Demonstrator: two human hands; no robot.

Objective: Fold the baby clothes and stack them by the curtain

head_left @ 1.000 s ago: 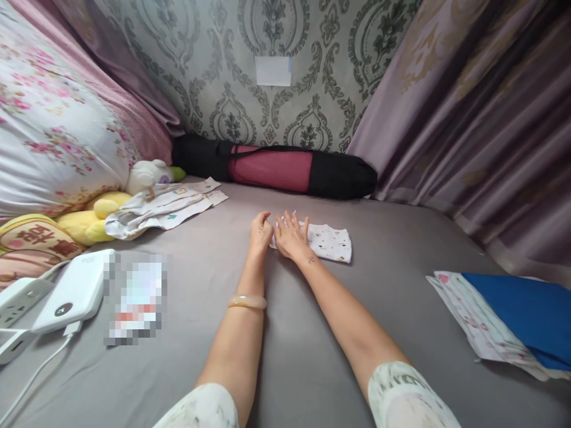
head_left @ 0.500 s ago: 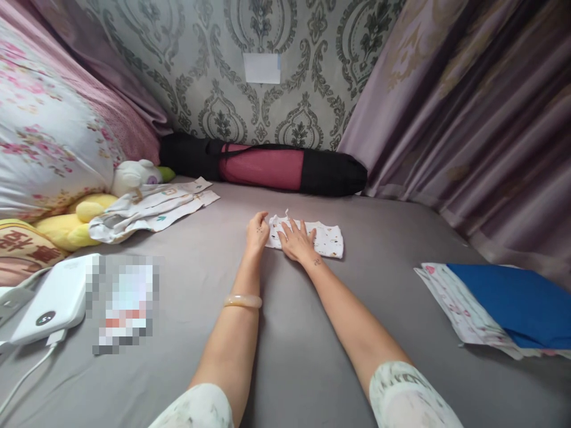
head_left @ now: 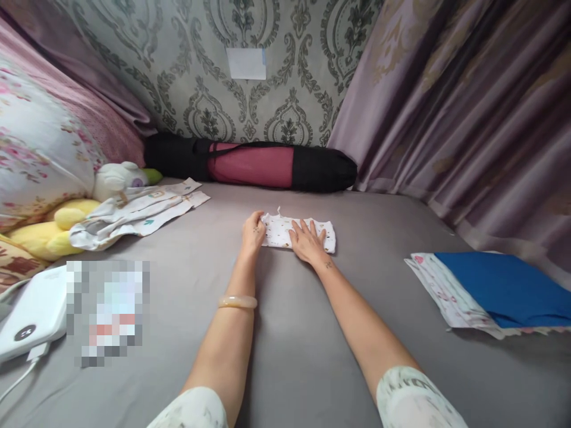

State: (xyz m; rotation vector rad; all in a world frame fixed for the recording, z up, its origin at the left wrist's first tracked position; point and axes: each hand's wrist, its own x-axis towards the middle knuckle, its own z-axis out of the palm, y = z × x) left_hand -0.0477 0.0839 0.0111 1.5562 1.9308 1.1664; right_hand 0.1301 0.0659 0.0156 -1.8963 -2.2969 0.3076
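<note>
A folded white cloth (head_left: 280,230) with small dark and brown prints lies flat on the grey bed sheet, a thin white tie sticking up from its far edge. My left hand (head_left: 253,232) is closed at the cloth's left end, fingers curled over its edge; the fingertips are partly hidden. Flat on the right half of the cloth rests my right hand (head_left: 308,241), fingers spread, pressing on the fabric and holding nothing. A pale bangle (head_left: 238,302) circles my left forearm.
Behind lies a long black and red bag (head_left: 252,164) against the wall. To the left are a crumpled printed garment (head_left: 134,215), plush toys (head_left: 66,229), a white power bank (head_left: 38,309) and a blurred-out object (head_left: 116,309). Folded blue fabric (head_left: 504,288) sits at right.
My right hand has slid rightward over the cloth, from its left-middle part to its right half. My left hand stays at the left end. The view has turned slightly right.
</note>
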